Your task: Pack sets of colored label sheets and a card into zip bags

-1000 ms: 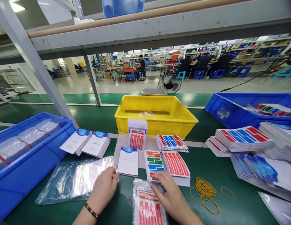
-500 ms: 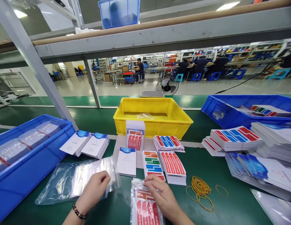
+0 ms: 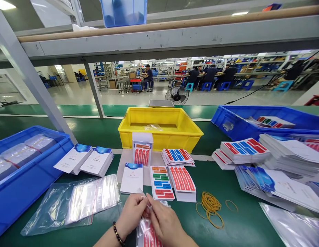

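My left hand (image 3: 132, 210), with a beaded bracelet at its wrist, is closed on the top edge of a clear zip bag (image 3: 142, 236). My right hand (image 3: 166, 219) meets it there, its fingers pinched on the same edge. Red sticker sheets show through the plastic below; the hands hide the bag's upper part. Just beyond lie a white booklet (image 3: 132, 178), a multicoloured sticker sheet (image 3: 162, 183) and a stack of red sticker sheets (image 3: 182, 181). To the left is a bundle of empty zip bags (image 3: 94, 199) on a larger clear bag (image 3: 46, 212).
A yellow bin (image 3: 159, 137) stands at the back, with blue bins (image 3: 33, 164) on the left and another blue bin (image 3: 252, 118) at the right. Rubber bands (image 3: 210, 204) lie right of my hands. Stacks of booklets (image 3: 283, 185) and sticker sheets (image 3: 244, 151) fill the right side.
My left hand has moved right from the bundle of empty bags to the filled zip bag's top. Both hands now meet there. The view has shifted slightly.
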`<action>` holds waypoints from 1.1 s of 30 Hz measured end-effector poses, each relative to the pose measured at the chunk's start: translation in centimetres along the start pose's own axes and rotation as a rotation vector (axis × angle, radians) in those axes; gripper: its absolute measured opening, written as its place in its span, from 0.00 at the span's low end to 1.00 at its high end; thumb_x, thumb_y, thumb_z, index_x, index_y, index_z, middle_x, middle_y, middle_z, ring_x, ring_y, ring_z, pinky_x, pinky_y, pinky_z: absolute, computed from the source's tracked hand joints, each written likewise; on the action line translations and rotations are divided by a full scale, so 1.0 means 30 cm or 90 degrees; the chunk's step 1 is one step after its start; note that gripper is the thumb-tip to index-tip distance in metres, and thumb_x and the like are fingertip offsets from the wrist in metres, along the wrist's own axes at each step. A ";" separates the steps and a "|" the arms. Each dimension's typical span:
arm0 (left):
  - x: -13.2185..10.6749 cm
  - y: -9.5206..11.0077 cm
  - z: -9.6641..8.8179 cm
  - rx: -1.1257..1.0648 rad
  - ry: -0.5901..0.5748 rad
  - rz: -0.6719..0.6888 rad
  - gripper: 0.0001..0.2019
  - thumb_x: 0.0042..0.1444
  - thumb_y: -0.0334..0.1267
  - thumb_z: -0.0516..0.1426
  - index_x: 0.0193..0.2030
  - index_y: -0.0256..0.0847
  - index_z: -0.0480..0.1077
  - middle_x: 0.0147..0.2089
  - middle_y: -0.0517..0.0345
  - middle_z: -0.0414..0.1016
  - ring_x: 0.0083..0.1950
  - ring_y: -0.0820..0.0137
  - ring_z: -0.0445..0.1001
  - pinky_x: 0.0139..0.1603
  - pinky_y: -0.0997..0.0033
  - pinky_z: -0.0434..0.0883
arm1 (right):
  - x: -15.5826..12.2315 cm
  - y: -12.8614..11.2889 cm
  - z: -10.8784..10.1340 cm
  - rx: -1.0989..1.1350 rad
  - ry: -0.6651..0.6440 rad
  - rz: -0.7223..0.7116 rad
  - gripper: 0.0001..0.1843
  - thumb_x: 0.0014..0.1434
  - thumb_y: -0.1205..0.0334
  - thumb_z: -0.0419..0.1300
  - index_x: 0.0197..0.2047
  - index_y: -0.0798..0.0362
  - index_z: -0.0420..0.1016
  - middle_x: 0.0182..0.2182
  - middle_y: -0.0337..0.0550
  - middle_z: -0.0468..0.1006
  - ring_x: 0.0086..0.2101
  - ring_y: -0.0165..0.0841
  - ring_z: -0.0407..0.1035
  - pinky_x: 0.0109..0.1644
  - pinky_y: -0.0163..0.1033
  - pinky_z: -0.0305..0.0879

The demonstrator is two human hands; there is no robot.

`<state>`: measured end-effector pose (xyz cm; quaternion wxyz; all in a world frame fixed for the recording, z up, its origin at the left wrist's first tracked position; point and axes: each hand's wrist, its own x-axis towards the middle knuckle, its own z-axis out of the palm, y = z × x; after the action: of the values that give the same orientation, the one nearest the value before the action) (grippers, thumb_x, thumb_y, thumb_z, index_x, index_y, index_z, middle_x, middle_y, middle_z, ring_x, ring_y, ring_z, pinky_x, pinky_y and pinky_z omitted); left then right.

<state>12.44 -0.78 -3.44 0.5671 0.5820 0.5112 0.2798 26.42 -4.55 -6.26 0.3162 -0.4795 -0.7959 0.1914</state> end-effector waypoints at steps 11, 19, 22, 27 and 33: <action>-0.009 -0.021 -0.001 0.123 -0.018 0.056 0.15 0.51 0.42 0.50 0.17 0.39 0.57 0.20 0.64 0.58 0.24 0.74 0.56 0.26 0.75 0.54 | 0.028 -0.008 -0.020 0.136 -0.036 0.149 0.15 0.58 0.66 0.46 0.21 0.54 0.64 0.21 0.38 0.68 0.24 0.28 0.63 0.28 0.31 0.55; -0.021 -0.024 0.002 0.189 -0.026 0.049 0.15 0.48 0.35 0.49 0.14 0.40 0.50 0.17 0.66 0.52 0.22 0.76 0.52 0.24 0.74 0.49 | 0.032 0.022 -0.016 -0.172 0.130 0.072 0.16 0.58 0.68 0.44 0.20 0.53 0.60 0.18 0.41 0.65 0.22 0.31 0.60 0.27 0.35 0.51; -0.003 -0.029 -0.009 0.093 -0.015 0.002 0.15 0.46 0.38 0.50 0.14 0.41 0.50 0.16 0.67 0.50 0.21 0.77 0.50 0.23 0.75 0.49 | 0.031 0.004 -0.024 -0.150 0.161 0.005 0.10 0.59 0.62 0.48 0.33 0.56 0.67 0.26 0.45 0.69 0.28 0.35 0.63 0.31 0.37 0.57; 0.012 -0.025 -0.048 0.046 0.002 -0.009 0.16 0.52 0.42 0.47 0.16 0.41 0.55 0.15 0.67 0.52 0.19 0.76 0.52 0.21 0.75 0.53 | 0.021 -0.025 -0.015 -0.109 0.065 -0.044 0.10 0.59 0.66 0.46 0.37 0.55 0.68 0.28 0.46 0.70 0.28 0.35 0.64 0.32 0.37 0.60; -0.036 0.027 -0.102 0.275 -0.037 0.349 0.07 0.52 0.36 0.53 0.36 0.40 0.70 0.37 0.53 0.71 0.44 0.65 0.65 0.47 0.66 0.60 | 0.030 0.003 -0.100 0.134 -0.092 0.063 0.12 0.60 0.66 0.47 0.31 0.54 0.70 0.26 0.40 0.72 0.28 0.29 0.66 0.32 0.32 0.59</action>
<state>9.56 -0.48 -1.80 0.3490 0.8121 0.3668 0.2902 28.23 -3.71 -3.84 0.2972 -0.4674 -0.7672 0.3234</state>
